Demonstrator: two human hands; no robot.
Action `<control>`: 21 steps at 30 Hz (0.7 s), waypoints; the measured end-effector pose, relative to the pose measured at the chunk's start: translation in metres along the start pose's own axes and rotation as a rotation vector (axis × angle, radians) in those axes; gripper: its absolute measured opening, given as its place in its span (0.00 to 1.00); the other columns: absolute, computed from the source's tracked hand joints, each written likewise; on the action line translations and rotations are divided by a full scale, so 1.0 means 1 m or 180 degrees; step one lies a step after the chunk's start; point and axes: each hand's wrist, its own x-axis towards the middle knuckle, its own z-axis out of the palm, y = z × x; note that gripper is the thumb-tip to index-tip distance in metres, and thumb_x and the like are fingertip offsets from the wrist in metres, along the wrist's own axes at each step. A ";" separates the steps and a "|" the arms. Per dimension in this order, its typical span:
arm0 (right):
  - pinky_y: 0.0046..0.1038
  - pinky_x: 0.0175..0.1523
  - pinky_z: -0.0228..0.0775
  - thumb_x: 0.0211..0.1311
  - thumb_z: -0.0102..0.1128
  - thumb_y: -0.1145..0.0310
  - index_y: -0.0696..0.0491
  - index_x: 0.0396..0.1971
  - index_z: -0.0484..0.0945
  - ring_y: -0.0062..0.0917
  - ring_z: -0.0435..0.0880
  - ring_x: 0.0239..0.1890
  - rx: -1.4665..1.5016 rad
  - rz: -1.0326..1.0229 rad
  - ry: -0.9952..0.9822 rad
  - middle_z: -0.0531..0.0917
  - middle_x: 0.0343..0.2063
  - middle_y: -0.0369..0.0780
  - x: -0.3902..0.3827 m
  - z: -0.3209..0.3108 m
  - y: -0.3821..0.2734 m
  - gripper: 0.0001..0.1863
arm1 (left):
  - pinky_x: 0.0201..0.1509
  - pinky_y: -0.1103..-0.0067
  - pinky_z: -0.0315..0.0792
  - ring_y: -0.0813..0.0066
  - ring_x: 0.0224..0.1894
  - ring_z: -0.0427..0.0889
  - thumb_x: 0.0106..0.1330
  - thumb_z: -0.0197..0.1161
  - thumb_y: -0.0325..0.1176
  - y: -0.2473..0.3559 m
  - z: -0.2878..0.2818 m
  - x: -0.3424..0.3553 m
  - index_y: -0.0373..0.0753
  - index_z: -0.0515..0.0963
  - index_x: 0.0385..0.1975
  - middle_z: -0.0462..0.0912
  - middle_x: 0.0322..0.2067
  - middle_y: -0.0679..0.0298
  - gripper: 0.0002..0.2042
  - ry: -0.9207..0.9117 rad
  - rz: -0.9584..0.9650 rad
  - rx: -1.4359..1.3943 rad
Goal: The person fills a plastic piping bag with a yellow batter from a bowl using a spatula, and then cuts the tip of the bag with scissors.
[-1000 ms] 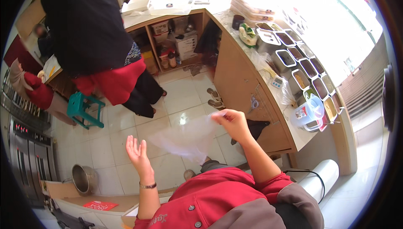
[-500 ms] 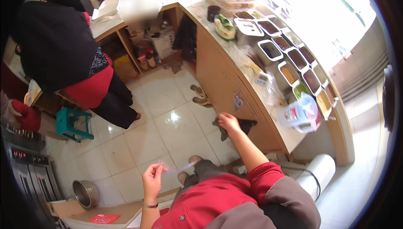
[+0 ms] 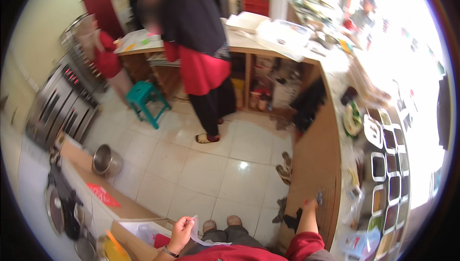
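Note:
My left hand (image 3: 182,228) is closed, with thumb and fingertips pinching a thin whitish translucent strip (image 3: 197,236). The strip hangs down in front of my body, above my trousers; I cannot make out whether it is paper or plastic. At the right, my right hand (image 3: 310,206) is held out by the brown side panel of the counter (image 3: 314,165). Its fingers are small and blurred, and I see nothing held in it. Dark cloths (image 3: 292,221) hang or lie beside that forearm, low along the panel.
Steel food containers (image 3: 378,166) and a clear plastic pitcher (image 3: 359,243) stand on the right counter. Ahead, a person in black and red (image 3: 199,64) stands at a worktable; another person (image 3: 106,57) is farther left. A green stool (image 3: 147,99), metal pot (image 3: 106,160) and oven (image 3: 67,100) are leftward.
The view has swung left and up, showing more of the oven, worktable and both people. My left hand keeps its pinch on the strip; my right arm stays stretched beside the counter.

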 end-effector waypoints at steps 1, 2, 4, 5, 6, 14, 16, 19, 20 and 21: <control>0.24 0.26 0.69 0.56 0.50 0.47 0.42 0.41 0.70 0.26 0.74 0.29 -0.0104 0.0490 0.0029 0.75 0.35 0.36 -0.005 0.005 -0.003 0.18 | 0.35 0.87 0.68 0.86 0.30 0.72 0.64 0.55 0.31 -0.001 0.001 -0.007 0.33 0.74 0.36 0.77 0.28 0.69 0.07 0.0222 0.0015 -0.0094; 0.24 0.28 0.69 0.54 0.51 0.46 0.43 0.44 0.68 0.28 0.73 0.33 -0.0287 0.0528 0.0077 0.73 0.41 0.37 -0.021 0.012 -0.005 0.22 | 0.34 0.88 0.67 0.87 0.30 0.71 0.63 0.56 0.30 0.002 0.005 -0.014 0.34 0.74 0.37 0.76 0.28 0.71 0.07 0.0233 -0.0036 -0.0188; 0.27 0.30 0.70 0.54 0.52 0.47 0.44 0.45 0.68 0.28 0.72 0.34 0.0381 0.0730 0.0150 0.73 0.43 0.38 -0.002 0.013 -0.012 0.23 | 0.33 0.89 0.66 0.89 0.29 0.71 0.63 0.56 0.30 0.027 0.010 -0.020 0.35 0.74 0.38 0.76 0.28 0.72 0.08 0.0229 -0.0010 -0.0338; 0.27 0.31 0.71 0.54 0.53 0.49 0.45 0.45 0.69 0.29 0.72 0.34 0.0382 0.0545 -0.0027 0.72 0.43 0.38 0.021 0.003 -0.012 0.22 | 0.36 0.88 0.67 0.87 0.32 0.72 0.62 0.59 0.30 0.049 0.010 -0.023 0.35 0.75 0.39 0.77 0.30 0.71 0.09 -0.0124 0.0133 -0.0040; 0.28 0.32 0.71 0.54 0.54 0.52 0.46 0.45 0.69 0.29 0.72 0.35 0.0363 0.0373 -0.0188 0.72 0.43 0.38 0.037 0.001 -0.009 0.21 | 0.39 0.87 0.68 0.85 0.34 0.74 0.60 0.61 0.31 0.068 0.008 -0.025 0.36 0.76 0.40 0.77 0.31 0.70 0.10 -0.0460 0.0251 0.0276; 0.32 0.32 0.71 0.52 0.53 0.62 0.51 0.40 0.73 0.32 0.77 0.35 -0.0440 -0.0141 0.0002 0.78 0.38 0.39 0.047 0.003 0.009 0.15 | 0.37 0.76 0.70 0.68 0.32 0.76 0.57 0.59 0.49 0.241 0.019 -0.103 0.39 0.69 0.51 0.68 0.46 0.58 0.25 -0.2882 0.1795 -0.0485; 0.32 0.34 0.71 0.53 0.53 0.63 0.53 0.40 0.73 0.32 0.78 0.35 -0.0385 -0.0278 0.0140 0.79 0.38 0.39 0.062 -0.001 0.010 0.15 | 0.31 0.67 0.71 0.54 0.30 0.78 0.54 0.57 0.60 0.242 0.023 -0.105 0.46 0.63 0.60 0.58 0.62 0.49 0.36 -0.3882 0.2712 0.0346; 0.33 0.36 0.72 0.53 0.52 0.64 0.55 0.39 0.73 0.33 0.79 0.36 0.0065 -0.0700 0.0504 0.79 0.38 0.41 0.108 -0.016 -0.007 0.15 | 0.30 0.70 0.71 0.54 0.30 0.78 0.52 0.59 0.57 0.226 0.015 -0.085 0.46 0.62 0.61 0.57 0.62 0.48 0.37 -0.4786 0.2837 0.0239; 0.34 0.36 0.72 0.53 0.52 0.65 0.56 0.39 0.73 0.33 0.79 0.36 0.0122 -0.0803 0.0592 0.80 0.38 0.41 0.110 -0.007 -0.004 0.15 | 0.30 0.70 0.71 0.54 0.30 0.78 0.52 0.59 0.57 0.227 0.012 -0.089 0.46 0.62 0.61 0.57 0.62 0.48 0.37 -0.4732 0.2835 0.0243; 0.34 0.38 0.72 0.54 0.51 0.64 0.59 0.39 0.73 0.34 0.80 0.37 -0.0286 -0.0962 0.0702 0.80 0.38 0.43 0.112 -0.004 -0.003 0.16 | 0.30 0.70 0.71 0.54 0.31 0.78 0.52 0.60 0.56 0.230 0.004 -0.092 0.46 0.62 0.61 0.57 0.62 0.50 0.37 -0.4636 0.2829 0.0446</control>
